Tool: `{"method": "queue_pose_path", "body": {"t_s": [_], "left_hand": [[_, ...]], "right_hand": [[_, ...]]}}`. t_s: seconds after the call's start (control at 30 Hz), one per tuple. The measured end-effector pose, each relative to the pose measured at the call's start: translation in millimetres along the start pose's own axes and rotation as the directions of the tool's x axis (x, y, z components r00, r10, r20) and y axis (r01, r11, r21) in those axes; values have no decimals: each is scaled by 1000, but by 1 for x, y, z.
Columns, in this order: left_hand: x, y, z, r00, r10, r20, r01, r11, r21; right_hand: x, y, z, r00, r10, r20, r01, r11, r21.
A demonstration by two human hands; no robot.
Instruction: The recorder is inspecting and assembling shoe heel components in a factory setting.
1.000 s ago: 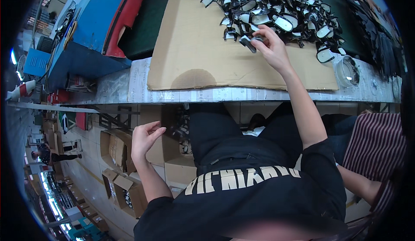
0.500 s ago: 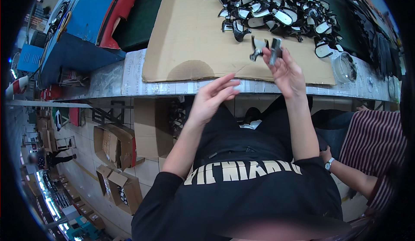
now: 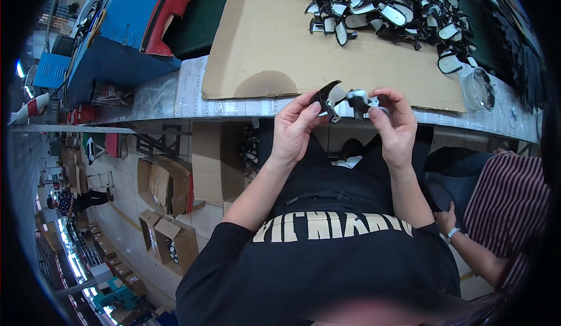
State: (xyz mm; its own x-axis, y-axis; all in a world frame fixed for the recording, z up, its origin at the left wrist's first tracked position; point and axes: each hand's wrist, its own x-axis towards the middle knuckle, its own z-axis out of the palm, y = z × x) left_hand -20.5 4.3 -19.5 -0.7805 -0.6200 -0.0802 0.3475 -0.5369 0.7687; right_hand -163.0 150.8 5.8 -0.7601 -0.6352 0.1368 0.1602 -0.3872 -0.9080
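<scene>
Both hands gripping one small black-and-white part [image 3: 349,99] at the workbench's near edge [image 3: 234,107].

Left hand [image 3: 295,128] pinching its black end, right hand [image 3: 394,121] pinching the white end — best keeping fingertips clear of the pale faces; wrists raised, palms facing inward — pile of like parts [image 3: 397,10] lying at the cardboard sheet's [image 3: 263,40] far edge.

- Bare cardboard sheet [image 3: 263,40] on the bench [image 3: 158,95] gives open passage ahead of the hands.
- Pile of black-and-white parts [image 3: 397,10] blocks the far right.
- Clear round dish [image 3: 479,89] obstructs the right edge.
</scene>
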Motion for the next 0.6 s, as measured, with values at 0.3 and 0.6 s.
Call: {"method": "queue_pose_path", "body": {"t_s": [0.3, 0.6], "left_hand": [[-10, 7, -4, 999, 38, 8, -38, 998, 46], [-8, 9, -19, 999, 31, -40, -28, 997, 65]], "right_hand": [[-3, -4, 12, 894, -365, 260, 444, 638, -629], [-18, -21, 8, 931, -257, 260, 363, 729, -580]]}}
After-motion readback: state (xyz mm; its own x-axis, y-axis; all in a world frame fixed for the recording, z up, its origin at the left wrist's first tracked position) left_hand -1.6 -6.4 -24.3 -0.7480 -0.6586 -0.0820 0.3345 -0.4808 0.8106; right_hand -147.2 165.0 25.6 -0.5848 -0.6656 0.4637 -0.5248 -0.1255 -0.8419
